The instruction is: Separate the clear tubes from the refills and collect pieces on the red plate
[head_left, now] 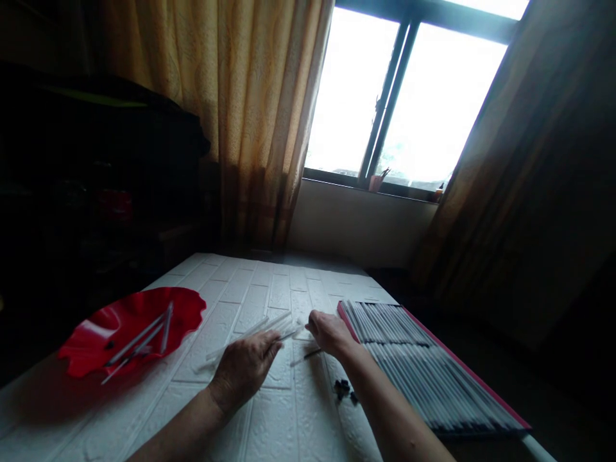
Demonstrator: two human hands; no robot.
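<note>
My left hand (pixel 245 364) is closed over clear thin tubes (pixel 255 328) near the middle of the white brick-patterned table (pixel 269 410). Just to its right, my right hand (pixel 328 330) has its fingers pinched together beside the tube tips; what they hold is too small to name. A thin dark-ended stick (pixel 310 354) lies below the right fingers. Small black pieces (pixel 342 389) rest on the table left of my right forearm. A red-edged tray (pixel 500 404) at the right is filled with rows of slim clear tubes (pixel 423 375).
A wavy-rimmed red bowl (pixel 91 340) with several tubes in it stands at the left. Beyond the table are yellow curtains (pixel 260 115), a bright window, and a small pot (pixel 376 183) on the sill. Dark objects fill the left background.
</note>
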